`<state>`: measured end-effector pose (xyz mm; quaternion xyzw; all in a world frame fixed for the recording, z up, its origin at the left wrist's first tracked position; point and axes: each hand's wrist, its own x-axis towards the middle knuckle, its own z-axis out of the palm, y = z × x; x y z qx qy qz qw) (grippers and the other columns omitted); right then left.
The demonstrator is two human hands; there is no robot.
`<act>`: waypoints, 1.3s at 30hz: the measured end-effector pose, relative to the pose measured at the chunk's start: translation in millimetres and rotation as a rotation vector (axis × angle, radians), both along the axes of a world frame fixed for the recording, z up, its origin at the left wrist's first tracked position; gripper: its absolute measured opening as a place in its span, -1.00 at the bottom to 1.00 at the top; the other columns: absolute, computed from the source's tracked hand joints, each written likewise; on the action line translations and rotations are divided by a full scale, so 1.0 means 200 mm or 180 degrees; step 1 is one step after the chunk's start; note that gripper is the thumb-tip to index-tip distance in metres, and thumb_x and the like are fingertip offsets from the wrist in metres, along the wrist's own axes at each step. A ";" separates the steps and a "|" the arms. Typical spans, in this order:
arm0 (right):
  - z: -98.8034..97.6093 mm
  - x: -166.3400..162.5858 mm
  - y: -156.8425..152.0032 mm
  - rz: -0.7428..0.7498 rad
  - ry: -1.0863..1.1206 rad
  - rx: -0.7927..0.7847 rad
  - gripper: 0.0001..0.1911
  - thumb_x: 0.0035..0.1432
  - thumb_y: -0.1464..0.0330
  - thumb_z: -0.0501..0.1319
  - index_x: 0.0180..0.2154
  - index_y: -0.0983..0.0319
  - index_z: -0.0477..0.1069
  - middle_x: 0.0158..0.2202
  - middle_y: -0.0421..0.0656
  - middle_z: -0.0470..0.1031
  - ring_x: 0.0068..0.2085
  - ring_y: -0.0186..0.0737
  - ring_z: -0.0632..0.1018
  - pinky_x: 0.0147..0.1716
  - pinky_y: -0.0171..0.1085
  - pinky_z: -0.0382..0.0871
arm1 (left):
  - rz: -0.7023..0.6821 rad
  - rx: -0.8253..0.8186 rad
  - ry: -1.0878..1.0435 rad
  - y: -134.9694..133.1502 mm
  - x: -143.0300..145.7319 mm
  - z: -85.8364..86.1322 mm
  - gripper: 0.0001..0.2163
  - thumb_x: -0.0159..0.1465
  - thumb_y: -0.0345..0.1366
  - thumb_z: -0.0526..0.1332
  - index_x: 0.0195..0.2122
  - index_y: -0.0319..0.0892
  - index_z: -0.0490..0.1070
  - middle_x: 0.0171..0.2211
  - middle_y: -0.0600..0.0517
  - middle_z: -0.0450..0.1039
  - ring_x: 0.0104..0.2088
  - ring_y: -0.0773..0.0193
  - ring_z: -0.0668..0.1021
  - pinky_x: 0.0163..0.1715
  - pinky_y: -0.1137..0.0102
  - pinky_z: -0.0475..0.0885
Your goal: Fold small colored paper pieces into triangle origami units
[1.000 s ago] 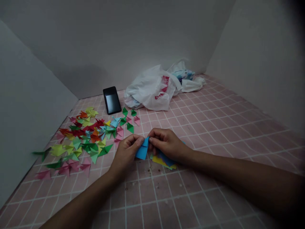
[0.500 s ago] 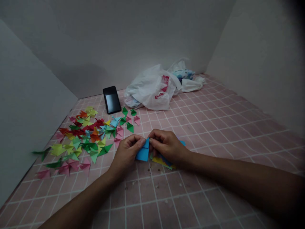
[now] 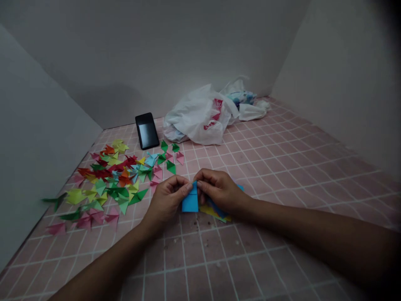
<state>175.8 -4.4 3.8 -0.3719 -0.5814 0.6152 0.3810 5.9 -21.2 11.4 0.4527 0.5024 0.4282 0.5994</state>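
Note:
A blue sheet of origami paper, folded, stands between my left hand and my right hand. Both hands pinch its upper edge with thumb and fingers. Under my right hand lie more papers, a yellow sheet and darker blue pieces, partly hidden by the hand. To the left of my left hand spreads a heap of small folded paper triangles in pink, green, yellow, red and light blue.
The papers lie on a pink tiled surface with white grout lines, bounded by grey walls. A white plastic bag with red print and a black smartphone lie at the back.
The blue paper has turned from a tilt to nearly upright and shifted slightly right. My left hand has closed in toward it.

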 end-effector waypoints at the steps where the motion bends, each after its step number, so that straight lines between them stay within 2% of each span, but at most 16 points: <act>1: 0.00 0.00 0.00 0.0028 0.0019 -0.0008 -0.89 0.19 0.43 0.13 -0.40 0.22 0.36 -0.58 -0.29 0.39 -0.56 -0.38 0.44 -0.52 -0.36 0.33 | 0.0016 0.0042 0.0035 0.00 0.00 0.00 -0.72 0.03 -0.13 0.44 -0.45 -0.20 0.44 -0.52 0.12 0.40 -0.51 0.39 0.40 -0.48 0.48 0.32; 7: 0.00 0.02 0.03 0.0239 0.0283 -0.0228 -0.85 0.25 0.31 0.14 -0.33 0.24 0.39 -0.51 -0.26 0.44 -0.54 -0.39 0.48 -0.50 -0.36 0.37 | 0.0104 0.0420 0.0403 0.00 -0.02 -0.03 -0.79 0.09 -0.17 0.39 -0.44 -0.19 0.46 -0.50 0.09 0.42 -0.47 0.35 0.44 -0.46 0.47 0.33; 10: 0.01 0.02 0.03 0.0273 0.0267 -0.0134 -0.77 0.25 0.22 0.16 -0.36 0.24 0.38 -0.51 -0.25 0.44 -0.54 -0.39 0.47 -0.50 -0.36 0.34 | 0.0117 0.0556 0.0625 0.00 -0.02 -0.02 -0.82 0.12 -0.20 0.36 -0.43 -0.18 0.46 -0.49 0.08 0.42 -0.47 0.34 0.43 -0.46 0.47 0.32; 14: 0.01 0.02 0.02 0.0226 -0.0009 -0.0055 -0.83 0.17 0.28 0.24 -0.38 0.24 0.39 -0.59 -0.30 0.36 -0.57 -0.39 0.39 -0.56 -0.37 0.25 | -0.0008 0.0710 0.0800 0.00 -0.02 -0.01 -0.85 0.12 -0.24 0.35 -0.46 -0.20 0.46 -0.50 0.08 0.41 -0.48 0.36 0.40 -0.48 0.48 0.29; 21: 0.04 0.03 0.02 -0.0069 -0.0074 0.0078 -0.84 0.18 0.34 0.19 -0.45 0.22 0.35 -0.56 -0.28 0.39 -0.57 -0.40 0.39 -0.55 -0.36 0.26 | -0.0103 0.0221 0.0409 0.01 -0.01 0.02 -0.76 0.11 -0.13 0.38 -0.45 -0.20 0.45 -0.54 0.11 0.38 -0.53 0.40 0.36 -0.52 0.50 0.27; 27: 0.04 0.03 0.04 -0.0271 -0.0034 0.0083 -0.83 0.18 0.33 0.19 -0.45 0.23 0.32 -0.53 -0.27 0.40 -0.59 -0.41 0.39 -0.56 -0.36 0.26 | 0.0072 -0.0119 0.0168 0.02 -0.01 0.02 -0.69 0.06 -0.08 0.41 -0.44 -0.20 0.41 -0.55 0.13 0.36 -0.54 0.41 0.36 -0.52 0.51 0.29; 31: 0.04 0.03 0.04 -0.0163 -0.0028 0.0005 -0.83 0.17 0.31 0.20 -0.44 0.23 0.33 -0.55 -0.28 0.39 -0.57 -0.40 0.40 -0.54 -0.36 0.27 | 0.0100 0.0118 0.0264 0.01 -0.02 0.02 -0.70 0.06 -0.10 0.42 -0.44 -0.21 0.41 -0.54 0.13 0.36 -0.53 0.41 0.37 -0.51 0.51 0.30; 36: 0.06 0.02 0.03 0.0136 -0.0190 -0.0097 -0.79 0.13 0.26 0.26 -0.45 0.24 0.38 -0.63 -0.29 0.35 -0.58 -0.39 0.37 -0.57 -0.38 0.22 | -0.0139 0.0478 0.0492 0.00 -0.02 0.03 -0.76 0.12 -0.15 0.38 -0.47 -0.22 0.43 -0.55 0.12 0.37 -0.53 0.40 0.37 -0.53 0.51 0.28; 39: 0.05 0.03 0.02 0.0050 -0.0112 -0.0196 -0.76 0.18 0.26 0.23 -0.48 0.23 0.36 -0.66 -0.29 0.36 -0.61 -0.41 0.36 -0.59 -0.39 0.21 | -0.0053 0.0519 0.0356 0.01 -0.04 0.03 -0.77 0.16 -0.18 0.35 -0.49 -0.21 0.42 -0.57 0.14 0.34 -0.54 0.42 0.35 -0.51 0.51 0.28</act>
